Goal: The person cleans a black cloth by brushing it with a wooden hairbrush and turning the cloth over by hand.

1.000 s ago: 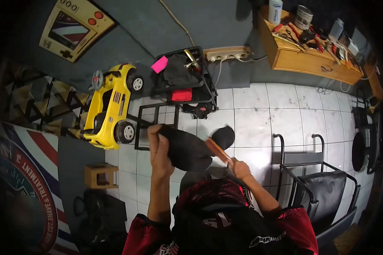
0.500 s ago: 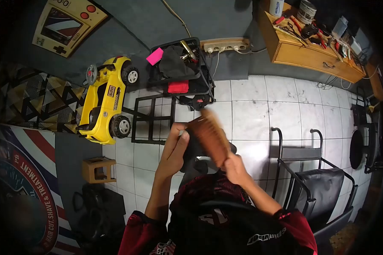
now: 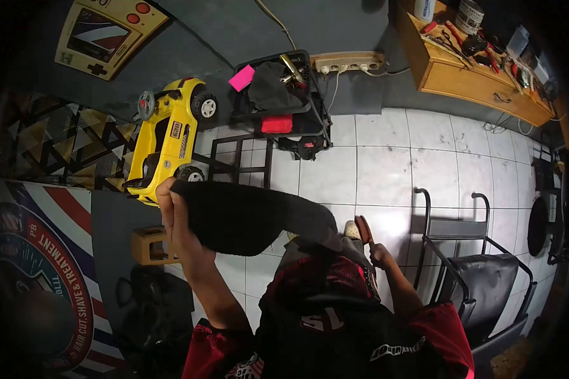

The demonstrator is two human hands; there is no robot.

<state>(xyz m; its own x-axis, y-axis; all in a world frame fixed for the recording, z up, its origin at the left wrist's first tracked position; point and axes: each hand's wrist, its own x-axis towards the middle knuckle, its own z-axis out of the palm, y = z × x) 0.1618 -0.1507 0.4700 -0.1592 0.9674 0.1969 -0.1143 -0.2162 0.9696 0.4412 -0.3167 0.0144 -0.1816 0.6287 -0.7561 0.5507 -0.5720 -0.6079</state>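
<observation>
My left hand (image 3: 174,221) is raised to the left and grips one end of a black cloth (image 3: 246,216), which stretches to the right toward my knees. My right hand (image 3: 379,254) sits lower, close to my lap, and holds a brown wooden brush (image 3: 363,228) by its end. The brush is apart from the cloth now. My red and black shirt (image 3: 335,322) fills the bottom of the view.
A yellow toy car (image 3: 167,139) stands on the white tiled floor at left, beside a black cart (image 3: 278,95) holding cloths and tools. A black chair (image 3: 480,278) stands at right. A wooden shelf (image 3: 480,79) with tools hangs at top right. A small wooden stool (image 3: 146,243) is at left.
My left hand has swung out to the left and pulled the black cloth long. My right hand has dropped with the brush toward my lap, away from the cloth.
</observation>
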